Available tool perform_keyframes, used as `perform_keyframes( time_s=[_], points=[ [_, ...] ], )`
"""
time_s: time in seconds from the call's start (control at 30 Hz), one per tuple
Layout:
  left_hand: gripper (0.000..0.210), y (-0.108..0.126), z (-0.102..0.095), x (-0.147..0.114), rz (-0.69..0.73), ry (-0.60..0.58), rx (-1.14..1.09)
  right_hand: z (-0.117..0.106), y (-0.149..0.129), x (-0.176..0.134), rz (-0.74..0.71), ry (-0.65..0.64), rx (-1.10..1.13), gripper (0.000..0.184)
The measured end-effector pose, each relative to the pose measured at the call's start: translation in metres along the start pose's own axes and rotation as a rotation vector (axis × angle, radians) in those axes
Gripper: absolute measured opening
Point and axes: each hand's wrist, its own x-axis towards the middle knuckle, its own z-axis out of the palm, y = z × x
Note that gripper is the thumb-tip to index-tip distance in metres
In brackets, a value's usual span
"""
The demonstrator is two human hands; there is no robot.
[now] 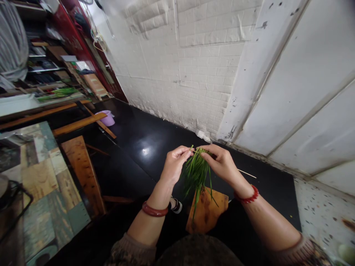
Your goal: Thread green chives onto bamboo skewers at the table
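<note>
A bunch of green chives hangs folded down between my hands, its long leaves reaching below them. My right hand is closed around the upper end of the bunch. A thin wooden skewer sticks out behind that hand, and the middle of it is hidden by my palm and wrist. My left hand pinches at the left side of the bunch, thumb against forefinger, with a short green chive end showing at the fingertips. Whether the chives are pierced by the skewer I cannot tell.
Below the chives is a wooden stool or board. On the left stand a patchwork-topped table and a wooden bench. A purple bucket sits farther off on the black floor. More greens lie on the far table.
</note>
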Motion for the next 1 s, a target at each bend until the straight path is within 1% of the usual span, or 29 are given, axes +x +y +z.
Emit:
perform_keyframes(
  time_s=[0.4,0.77,1.0],
  points=[
    [0.006,-0.0004,-0.0006,-0.0011,0.036,-0.027,-0.042,0.0024,-0.0011,-0.0018,-0.028,0.014,0.022,0.021],
    [0.010,0.0026,-0.0037,-0.0018,0.028,-0.066,-0.001,0.0017,0.0002,-0.0019,-0.041,0.001,-0.052,0.021],
    [0.013,0.0050,-0.0005,-0.0014,0.021,-0.102,0.042,0.0062,-0.0025,0.0009,-0.047,0.017,-0.023,0.024]
  ],
)
